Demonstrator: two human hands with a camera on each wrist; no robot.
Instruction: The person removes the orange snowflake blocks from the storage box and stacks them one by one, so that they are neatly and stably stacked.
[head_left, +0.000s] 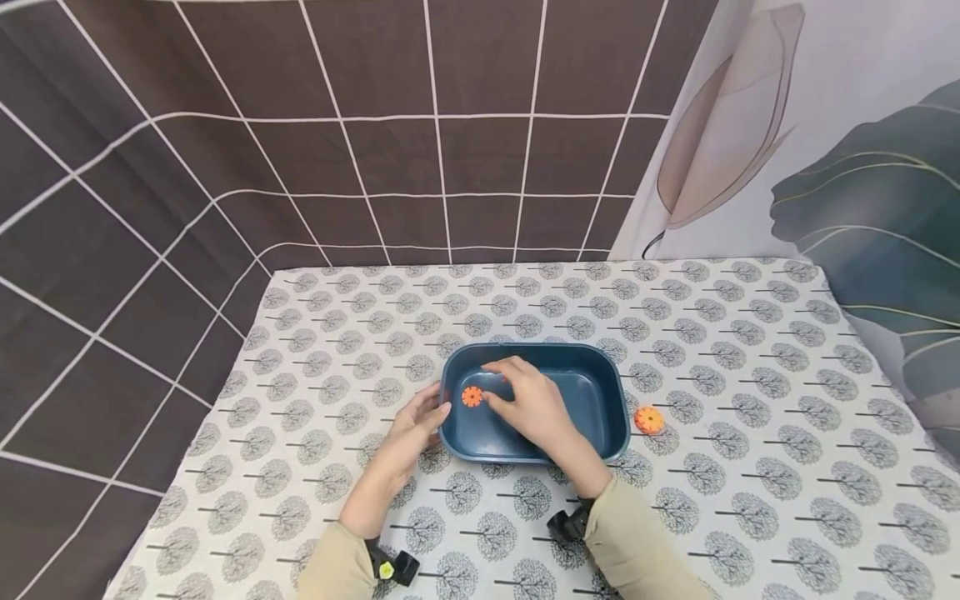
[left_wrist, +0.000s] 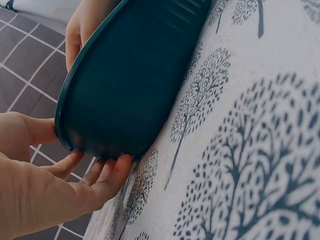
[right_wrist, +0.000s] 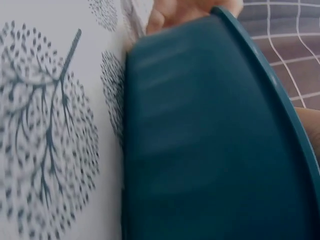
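Observation:
A dark blue rectangular plastic basin (head_left: 588, 392) with rounded corners stands on the tablecloth. At its left end, my left hand (head_left: 412, 425) holds the rim, thumb at the edge and fingers against the outer wall; the left wrist view shows these fingers (left_wrist: 107, 182) touching the wall. Inside, near the left end, lies a small orange notched disc (head_left: 472, 397) with a dark centre. My right hand (head_left: 532, 404) reaches over the front rim into the basin, thumb and index finger apart. Its thumb tip is close beside the disc; whether they touch, I cannot tell.
More orange notched discs, seemingly stacked (head_left: 649, 420), lie on the tree-print tablecloth (head_left: 750, 500) just right of the basin. A dark tiled-pattern curtain (head_left: 487, 158) hangs behind and to the left. A leaf-print curtain (head_left: 862, 192) hangs at the right.

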